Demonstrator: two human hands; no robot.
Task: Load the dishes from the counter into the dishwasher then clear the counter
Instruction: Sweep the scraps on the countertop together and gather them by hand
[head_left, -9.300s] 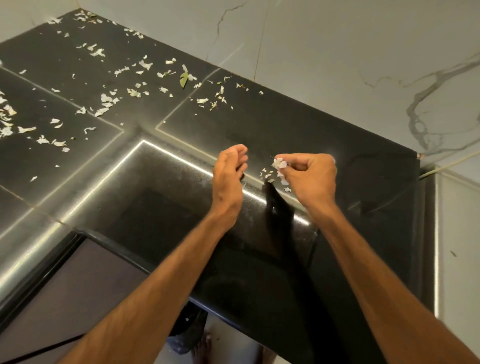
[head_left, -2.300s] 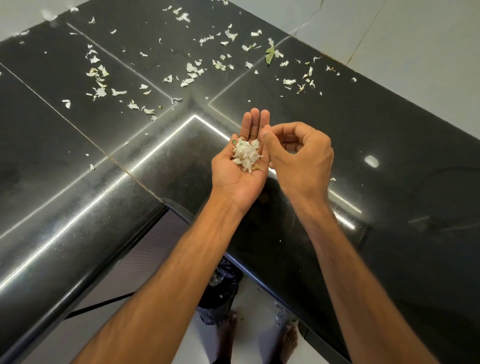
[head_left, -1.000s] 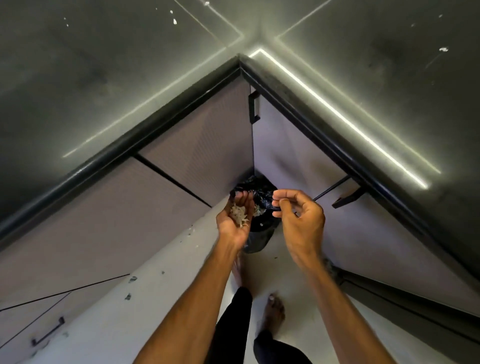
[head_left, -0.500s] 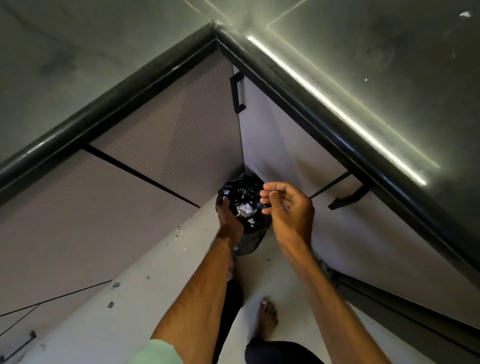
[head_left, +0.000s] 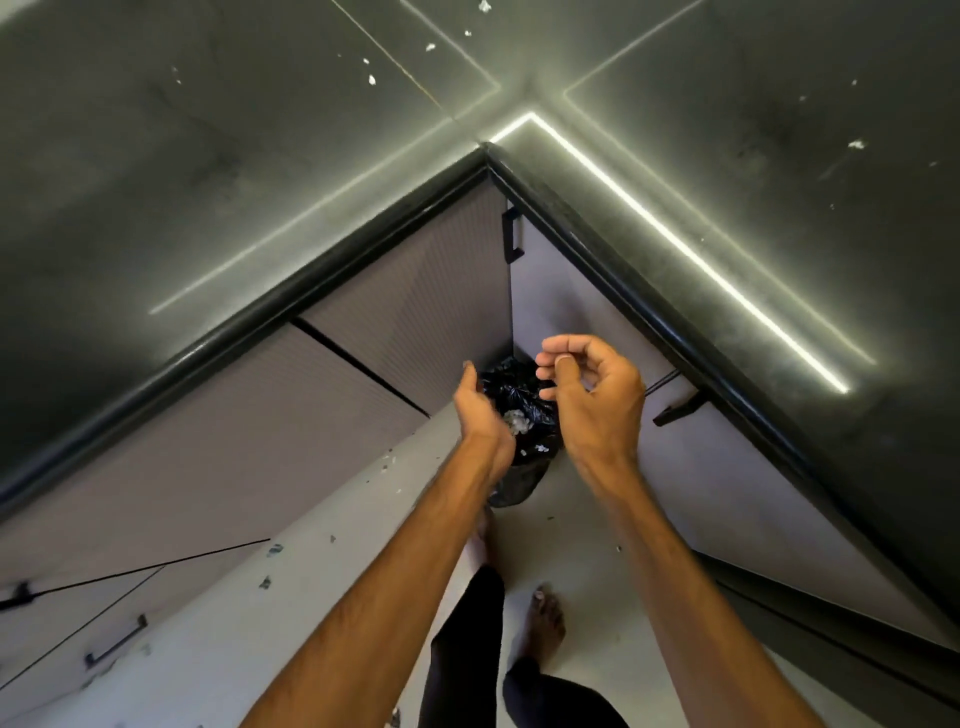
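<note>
Left hand (head_left: 480, 413) and right hand (head_left: 595, 402) over bin bag (head_left: 511, 385) (scraps (head_left: 515, 419) inside), each grip loose, empty.

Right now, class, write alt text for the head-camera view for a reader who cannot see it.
A person's left hand and right hand hang over a black bin bag on the floor in the corner under a dark counter; white scraps lie inside it. A few flecks dot the counter.

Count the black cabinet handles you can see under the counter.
4. A corner handle, upright by the cabinets' inner corner; a right handle on the right cabinet; a drawer handle lower left; an edge handle cut off at the left border. Others may be hidden.
</note>
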